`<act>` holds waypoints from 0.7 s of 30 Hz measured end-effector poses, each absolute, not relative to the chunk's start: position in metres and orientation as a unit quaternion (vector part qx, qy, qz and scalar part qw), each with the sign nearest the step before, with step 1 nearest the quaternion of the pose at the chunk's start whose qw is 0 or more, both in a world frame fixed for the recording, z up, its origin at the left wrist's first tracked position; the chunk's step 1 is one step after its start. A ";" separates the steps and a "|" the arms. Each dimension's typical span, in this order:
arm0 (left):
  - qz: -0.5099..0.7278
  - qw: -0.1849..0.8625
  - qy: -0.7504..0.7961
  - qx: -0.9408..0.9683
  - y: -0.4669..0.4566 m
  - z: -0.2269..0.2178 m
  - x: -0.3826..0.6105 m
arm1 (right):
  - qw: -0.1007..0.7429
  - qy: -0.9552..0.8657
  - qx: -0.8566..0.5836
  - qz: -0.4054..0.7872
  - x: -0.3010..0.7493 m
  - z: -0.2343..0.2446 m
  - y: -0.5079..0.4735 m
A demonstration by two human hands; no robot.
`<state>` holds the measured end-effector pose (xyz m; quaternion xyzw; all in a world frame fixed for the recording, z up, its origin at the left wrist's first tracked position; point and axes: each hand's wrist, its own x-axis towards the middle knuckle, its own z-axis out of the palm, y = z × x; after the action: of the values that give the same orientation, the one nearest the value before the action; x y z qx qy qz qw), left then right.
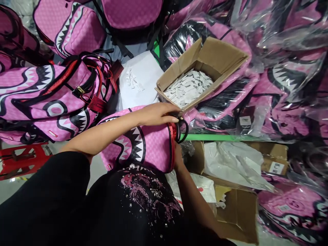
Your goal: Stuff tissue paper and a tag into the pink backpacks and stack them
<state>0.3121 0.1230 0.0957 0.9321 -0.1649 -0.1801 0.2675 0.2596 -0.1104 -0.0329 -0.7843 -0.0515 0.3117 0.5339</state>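
A pink checkered backpack (153,143) with a printed shark mouth lies sideways against my body. Its red-trimmed opening faces right, beside a black handle loop (183,131). My left hand (160,114) is closed on the backpack's upper edge near that handle, thumb and fingers toward the loop. From below, my right hand (177,158) reaches to the red-trimmed opening, and its fingers are hidden by the bag. Just beyond my left hand stands an open cardboard box (215,68) holding many small white paper slips (189,87).
White sheets (139,80) carry several loose slips. More shark backpacks (61,95) are piled on the left, and plastic-wrapped ones (289,78) on the right. Below a green edge (217,137) are open cartons (237,215) with plastic. A red stool (25,159) stands at left.
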 end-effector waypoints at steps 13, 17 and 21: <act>-0.201 0.094 0.217 0.951 0.220 0.036 0.152 | 0.365 -0.161 -0.902 0.165 0.189 -0.016 -0.149; -0.201 0.067 0.170 0.962 0.215 0.031 0.151 | 0.406 -0.027 -0.844 0.350 0.156 -0.030 -0.143; -0.193 0.074 0.180 0.962 0.215 0.023 0.155 | 0.579 0.171 -0.723 0.337 0.121 -0.049 -0.125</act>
<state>0.1550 0.2152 0.0227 0.9618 0.1796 -0.1927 0.0743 0.1213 -0.1253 -0.0494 -0.7227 0.1714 0.3370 0.5785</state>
